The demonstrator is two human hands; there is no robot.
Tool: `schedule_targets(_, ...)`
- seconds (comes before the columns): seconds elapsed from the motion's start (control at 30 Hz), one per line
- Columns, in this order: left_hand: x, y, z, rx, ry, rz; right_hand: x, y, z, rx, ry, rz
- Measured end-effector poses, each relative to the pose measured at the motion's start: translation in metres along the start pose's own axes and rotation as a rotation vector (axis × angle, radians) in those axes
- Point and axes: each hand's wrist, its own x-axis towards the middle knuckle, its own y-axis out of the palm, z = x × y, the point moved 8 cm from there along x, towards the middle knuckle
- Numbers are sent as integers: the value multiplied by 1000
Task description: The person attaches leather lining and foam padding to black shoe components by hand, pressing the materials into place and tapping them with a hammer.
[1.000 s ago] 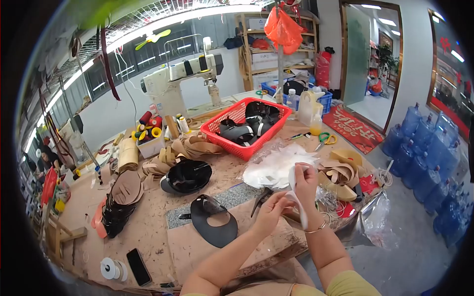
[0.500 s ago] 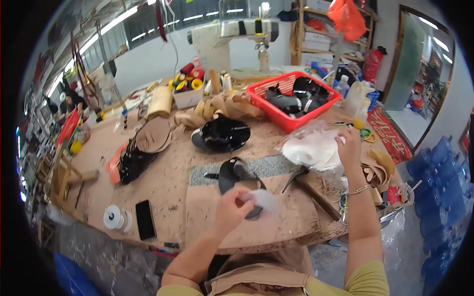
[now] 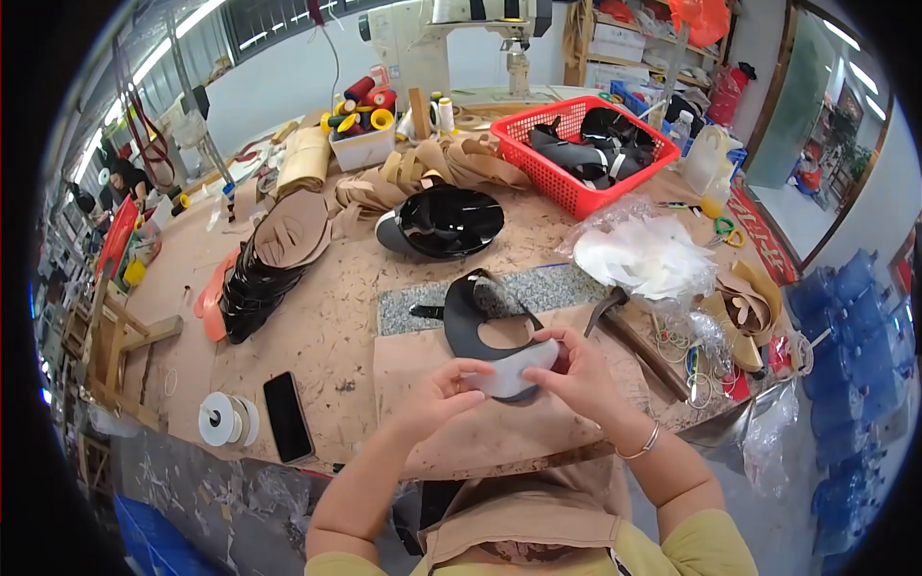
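Observation:
A thin white curved piece (image 3: 507,372) is pinched at its left end by my left hand (image 3: 444,392) and at its right end by my right hand (image 3: 572,372). Directly beneath it lies a dark grey curved visor piece (image 3: 465,324) with an opening in the middle, partly covered by the white piece. That visor rests on a grey speckled slab (image 3: 399,312) and a tan board (image 3: 408,355). To the right of my right hand is a hammer (image 3: 645,353). White sheets in clear plastic (image 3: 645,254) lie beyond it.
A glossy black visor (image 3: 449,223), a red basket (image 3: 586,197) of dark parts, and a stack of black pieces (image 3: 254,288) stand farther back. A phone (image 3: 288,418) and white spool (image 3: 223,420) are at the left front. A person (image 3: 125,180) is at far left.
My right hand has moved from the white sheets to the white piece's right end. The white piece, held only by my left hand half a second ago, is now stretched between both hands.

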Motion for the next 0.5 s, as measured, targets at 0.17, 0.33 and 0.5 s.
schedule_targets(0.17, 17, 6, 9, 67, -236, -44, 6, -3, -20, -221, 10, -52)
schedule_targets(0.33, 27, 7, 12, 699, -101, -90, -4, -9, -33, -478, 17, -157)
schedule_targets(0.5, 31, 7, 16, 766, -89, -137, -10, -7, -20, -646, -24, -267)
